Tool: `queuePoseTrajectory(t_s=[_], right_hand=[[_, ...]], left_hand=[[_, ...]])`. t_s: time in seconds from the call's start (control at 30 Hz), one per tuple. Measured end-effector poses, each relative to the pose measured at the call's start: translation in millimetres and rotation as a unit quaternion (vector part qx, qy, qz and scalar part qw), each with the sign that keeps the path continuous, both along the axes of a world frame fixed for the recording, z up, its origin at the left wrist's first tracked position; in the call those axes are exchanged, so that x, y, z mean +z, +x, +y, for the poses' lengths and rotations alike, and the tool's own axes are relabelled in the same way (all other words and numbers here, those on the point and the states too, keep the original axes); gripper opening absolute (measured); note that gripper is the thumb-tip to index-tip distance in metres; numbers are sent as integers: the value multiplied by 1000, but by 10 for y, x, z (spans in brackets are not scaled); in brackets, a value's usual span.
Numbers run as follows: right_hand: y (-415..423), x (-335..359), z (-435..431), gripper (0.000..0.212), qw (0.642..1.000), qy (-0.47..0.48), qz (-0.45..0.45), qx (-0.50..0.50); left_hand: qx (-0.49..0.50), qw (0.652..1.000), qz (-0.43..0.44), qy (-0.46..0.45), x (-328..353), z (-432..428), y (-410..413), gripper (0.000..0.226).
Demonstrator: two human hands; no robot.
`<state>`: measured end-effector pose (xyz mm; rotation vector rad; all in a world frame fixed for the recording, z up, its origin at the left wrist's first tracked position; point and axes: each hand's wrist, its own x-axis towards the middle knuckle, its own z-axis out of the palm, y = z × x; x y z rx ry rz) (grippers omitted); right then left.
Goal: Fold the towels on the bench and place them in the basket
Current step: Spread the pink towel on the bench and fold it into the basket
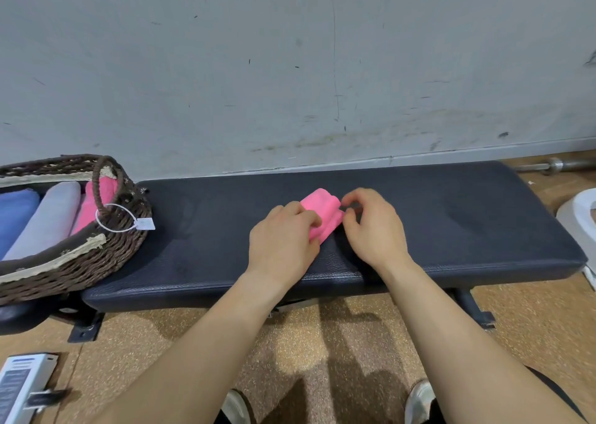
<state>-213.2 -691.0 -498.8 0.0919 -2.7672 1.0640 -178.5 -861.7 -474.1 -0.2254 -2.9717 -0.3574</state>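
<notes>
Pink towel (324,212) folded on worktop (451,217) — basket (122,246) at nine o'clock.
Left hand (283,236) grasps it, right hand (371,227) grip unclear — a loose hold could unfold it in transit.

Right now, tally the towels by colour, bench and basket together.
Pink: 2, the bench towel and the basket pink towel
Blue: 1, the blue towel
Grey: 1, the grey towel
Total: 4

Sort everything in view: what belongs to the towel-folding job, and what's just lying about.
Job: pink towel being folded, bench, basket, rolled towels inside it.
Lying about: barbell by the wall, white device on the floor, white object at right.
</notes>
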Motion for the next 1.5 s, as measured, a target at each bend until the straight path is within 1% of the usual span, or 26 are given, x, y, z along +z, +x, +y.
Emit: queuePoseTrajectory(t_s=[0.03, 0.1, 0.17, 0.2, 0.27, 0.33, 0.37, 0.4, 0.47, 0.53, 0.6, 0.67, 0.7, 0.77, 0.8, 0.87, 0.9, 0.97, 1.03, 1.1, 1.17, 1.2, 1.3, 1.37, 1.43, 1.5], right_hand=[[10, 32, -17, 29, 1000, -2, 29, 7], [38, 72, -102, 42, 994, 23, 58, 91], [32, 25, -173, 46, 982, 76, 36, 171], [13, -15, -178, 47, 977, 97, 13, 188], [-35, -71, -155, 45, 976, 109, -24, 188], [-56, -79, -141, 42, 979, 92, -38, 176], [-61, -79, -142, 42, 981, 81, -44, 171], [-60, -75, -150, 42, 982, 74, -49, 168], [-48, -83, -170, 44, 983, 72, -52, 163], [-47, -107, -172, 45, 985, 59, -54, 155], [-54, -114, -168, 46, 986, 32, -59, 150], [-70, -119, -164, 47, 987, 7, -67, 148], [-67, -112, -160, 47, 987, 0, -70, 148], [-85, -91, -158, 45, 986, 7, -69, 152], [-101, -66, -170, 42, 985, 30, -62, 156], [-158, 16, -207, 37, 976, 114, -48, 177], [-200, 57, -226, 38, 965, 162, -55, 198], [-293, 107, -227, 49, 932, 252, -77, 248], [-358, 93, -157, 57, 905, 310, -71, 282], [-381, 35, -81, 59, 896, 329, -60, 292], [-377, 1, -44, 59, 897, 328, -61, 289], [-371, -10, -47, 60, 897, 329, -62, 288], [-363, 45, -78, 65, 889, 349, -77, 285], [-375, 157, -108, 66, 879, 369, -93, 288], [-387, 328, -144, 73, 865, 395, -108, 289], [-369, 532, -172, 77, 850, 428, -115, 284]], left_hand=[[-2, 1000, -1, -1, -12, -11, 10, 27], [-12, 1000, 12, -1, -30, -31, 38, 23], [-22, 999, 28, -2, -23, -40, 74, 18], [-17, 999, 28, 7, -12, -43, 87, 18], [14, 998, 20, 58, 9, -75, 110, 19], [54, 989, 39, 135, 17, -117, 105, 13], [67, 985, 42, 155, 23, -126, 83, 10], [78, 985, 35, 152, 28, -124, 54, 14], [94, 989, 5, 118, 24, -107, -26, 24], [112, 992, -20, 59, -27, -76, -84, 27], [109, 993, 15, -39, -99, -31, -89, 25], [89, 988, 77, -101, -213, -20, -79, 19], [65, 987, 99, -113, -291, -34, -93, 19], [28, 992, 88, -86, -403, -94, -125, 40], [24, 996, 65, -56, -401, -123, -132, 50], [21, 999, 38, -30, -427, -162, -146, 62], [19, 999, 36, -29, -446, -173, -140, 64], [15, 999, 29, -26, -444, -183, -130, 65], [17, 999, 12, -27, -453, -195, -121, 70], [29, 999, -6, -29, -466, -194, -108, 75], [47, 998, -20, -36, -460, -174, -114, 78], [55, 997, -25, -46, -444, -167, -108, 76], [73, 994, -15, -77, -391, -169, -83, 62], [85, 993, -8, -80, -327, -191, -59, 60], [85, 995, -17, -52, -265, -206, -31, 59], [65, 997, -53, 4, -171, -210, 21, 52]])
